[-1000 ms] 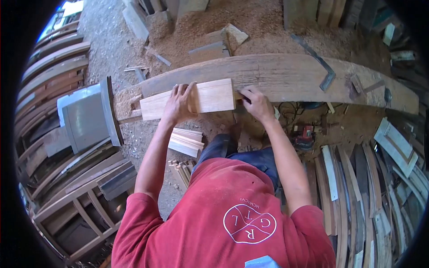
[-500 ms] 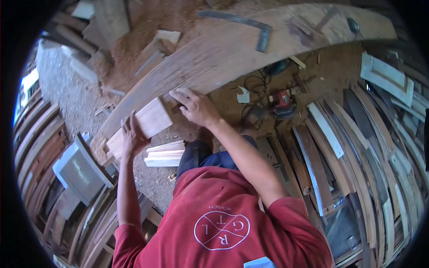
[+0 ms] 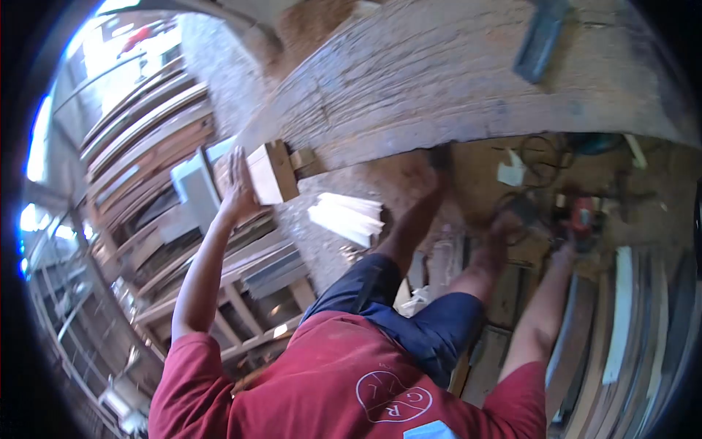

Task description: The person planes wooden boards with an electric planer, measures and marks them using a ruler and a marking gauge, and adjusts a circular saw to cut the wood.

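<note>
My left hand (image 3: 240, 192) rests against a pale wood block (image 3: 270, 174), its fingers stretched out straight. This block lies at the near left end of a long weathered plank (image 3: 409, 80), with a small wood piece (image 3: 302, 159) touching its right side. Low on the right, my right hand (image 3: 568, 240) is at a red power tool (image 3: 582, 214). Blur and shadow hide its fingers, so its hold cannot be made out.
A dark angled metal bar (image 3: 541, 40) lies on the plank. Pale wood strips (image 3: 346, 218) sit on the ground below the block. Stacked boards (image 3: 157, 139) stand at the left, more boards (image 3: 621, 314) at the lower right. Cables (image 3: 542, 162) lie near the tool.
The view has swung and moved closer to the plank. My right hand has left the plank and moved down and right to the red tool. My left hand has stayed at the pale wood.
</note>
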Tool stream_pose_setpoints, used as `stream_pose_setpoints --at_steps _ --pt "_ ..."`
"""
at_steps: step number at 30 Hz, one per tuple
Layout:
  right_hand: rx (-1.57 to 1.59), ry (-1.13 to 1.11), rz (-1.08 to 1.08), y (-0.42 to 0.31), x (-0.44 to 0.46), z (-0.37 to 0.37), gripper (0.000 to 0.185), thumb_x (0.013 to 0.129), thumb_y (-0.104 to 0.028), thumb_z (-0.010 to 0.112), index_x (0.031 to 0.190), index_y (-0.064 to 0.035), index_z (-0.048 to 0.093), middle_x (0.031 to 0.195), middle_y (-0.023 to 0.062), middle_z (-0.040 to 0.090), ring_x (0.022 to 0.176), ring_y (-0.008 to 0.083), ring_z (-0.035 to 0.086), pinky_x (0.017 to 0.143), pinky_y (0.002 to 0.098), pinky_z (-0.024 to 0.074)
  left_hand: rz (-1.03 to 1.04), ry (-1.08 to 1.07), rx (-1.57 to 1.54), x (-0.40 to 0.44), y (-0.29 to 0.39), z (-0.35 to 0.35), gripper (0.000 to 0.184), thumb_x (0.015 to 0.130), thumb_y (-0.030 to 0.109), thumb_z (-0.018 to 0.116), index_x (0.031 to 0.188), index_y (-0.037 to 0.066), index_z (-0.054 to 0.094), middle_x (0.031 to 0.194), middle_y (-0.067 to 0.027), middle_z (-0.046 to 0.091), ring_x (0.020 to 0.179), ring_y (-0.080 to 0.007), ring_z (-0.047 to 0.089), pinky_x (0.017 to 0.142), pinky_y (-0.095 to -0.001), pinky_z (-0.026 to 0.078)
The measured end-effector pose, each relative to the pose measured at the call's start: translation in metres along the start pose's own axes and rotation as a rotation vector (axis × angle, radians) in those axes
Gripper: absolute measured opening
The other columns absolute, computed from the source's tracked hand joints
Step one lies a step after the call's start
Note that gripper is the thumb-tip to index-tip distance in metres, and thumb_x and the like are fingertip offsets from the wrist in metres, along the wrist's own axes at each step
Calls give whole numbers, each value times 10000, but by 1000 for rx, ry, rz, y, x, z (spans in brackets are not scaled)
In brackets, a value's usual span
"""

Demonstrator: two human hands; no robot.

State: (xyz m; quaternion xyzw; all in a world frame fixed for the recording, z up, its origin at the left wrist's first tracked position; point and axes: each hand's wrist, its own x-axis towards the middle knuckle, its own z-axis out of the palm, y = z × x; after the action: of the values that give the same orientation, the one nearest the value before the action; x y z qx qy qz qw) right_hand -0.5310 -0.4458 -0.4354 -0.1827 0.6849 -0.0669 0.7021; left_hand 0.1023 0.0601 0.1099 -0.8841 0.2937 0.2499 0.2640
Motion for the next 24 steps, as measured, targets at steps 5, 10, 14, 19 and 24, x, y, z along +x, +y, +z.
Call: stream_pose_setpoints --at_steps 5,10,14,19,24 --pt "248 144 115 11 78 -36 355 993 -218 701 1320 -83 669 1262 117 708 1109 332 689 958 479 580 -23 -23 -148 2 -6 -7 1615 578 288 1009 1669 26 -152 1732 -309 52 1616 -491 85 1337 -526 128" --pt "383 -55 64 36 133 -82 210 1002 -166 657 1199 -93 671 1142 119 709 1002 350 675 864 559 563 44 80 -205 0 -8 4 1554 571 252 989 1679 25 -76 1707 -313 121 1594 -508 124 1323 -564 131" --pt "385 171 -9 2 64 -14 165 992 -189 650 1128 -98 667 1088 104 695 1001 349 651 829 589 539 24 90 -250 -1 -7 5 1521 594 222 967 1684 39 -78 1694 -315 153 1573 -515 168 1316 -573 147" --pt "505 220 -196 0 -36 31 260 848 -97 617 1107 -104 644 1027 90 677 885 290 631 807 463 501 -6 101 -146 -3 -4 6 1522 616 245 959 1695 57 -98 1693 -319 171 1567 -518 183 1296 -583 156" --pt "479 218 -422 16 -175 73 546 762 -49 594 1303 5 644 877 53 623 781 216 610 781 360 488 89 153 -290 1 -6 12 1569 595 199 980 1702 95 -128 1734 -309 87 1594 -511 126 1313 -580 120"
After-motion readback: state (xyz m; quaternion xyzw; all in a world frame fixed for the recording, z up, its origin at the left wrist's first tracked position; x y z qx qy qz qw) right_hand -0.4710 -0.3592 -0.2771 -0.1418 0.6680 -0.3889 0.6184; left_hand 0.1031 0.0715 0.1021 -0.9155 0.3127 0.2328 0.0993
